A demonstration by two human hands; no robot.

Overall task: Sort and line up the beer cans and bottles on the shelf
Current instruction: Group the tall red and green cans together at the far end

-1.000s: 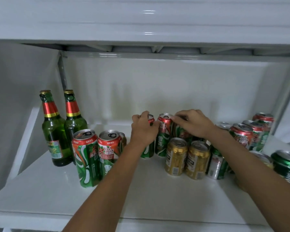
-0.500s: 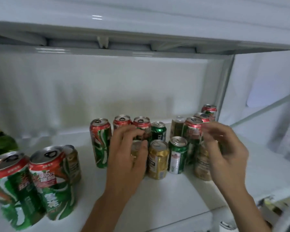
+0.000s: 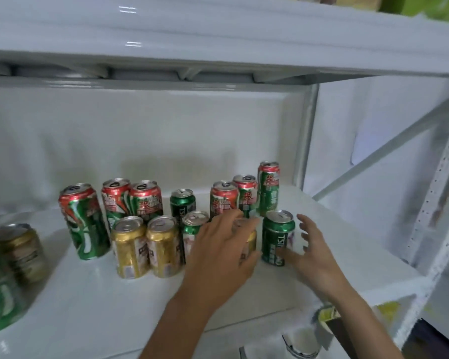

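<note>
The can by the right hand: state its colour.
Dark green can, silver top; head view.

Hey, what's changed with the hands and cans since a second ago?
The left hand left the back-row red cans and now wraps a gold can in front. The right hand moved to the green can, fingers spread beside it. Two gold cans stayed put.

Bare forearms, no sleeves; left hand (image 3: 219,251), right hand (image 3: 313,255) ungloved.

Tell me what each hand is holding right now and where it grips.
The left hand wraps a gold can around its side. The right hand holds nothing; its spread fingers are beside the green Tsingtao can.
</note>
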